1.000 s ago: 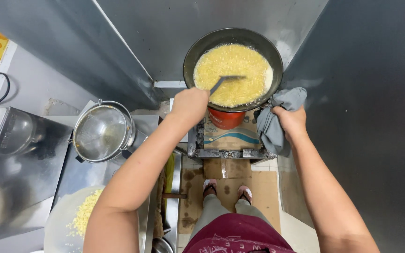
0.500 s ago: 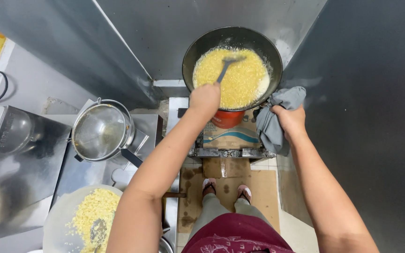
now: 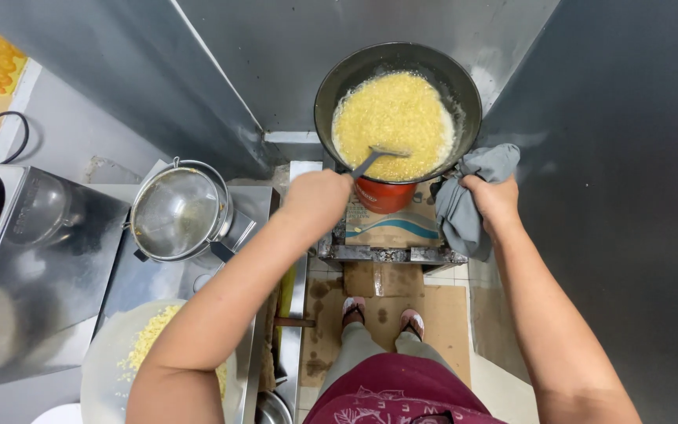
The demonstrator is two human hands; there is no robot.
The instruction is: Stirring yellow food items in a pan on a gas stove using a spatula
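Stainless steel panels (image 3: 158, 86) line the corner on three sides; a steel counter (image 3: 56, 259) runs along the 9 o'clock side, and flattened cardboard (image 3: 386, 314) covers the floor at 6 o'clock, where the person's sandalled feet stand. At 12 o'clock a large dark wok (image 3: 399, 110) sits on a red burner (image 3: 382, 196) mounted in a low metal stand (image 3: 390, 251). The wok holds a yellow grainy mixture (image 3: 394, 126) spread across most of its base, with pale foam at the rim. On the counter at 9 o'clock a round metal strainer (image 3: 178, 212) rests in a steel pot; its contents cannot be determined. At 7 o'clock a pale round tray (image 3: 115, 361) carries a smaller amount of the same yellow grains. The left hand (image 3: 317, 200) is fisted tight around the handle of a metal spatula (image 3: 374, 157), whose blade lies in the mixture just below the wok's centre. The right hand (image 3: 496, 200) is clenched on a grey cloth (image 3: 464, 196) pressed against the wok's edge at 4 o'clock. The hands are well apart, one on each side of the burner.
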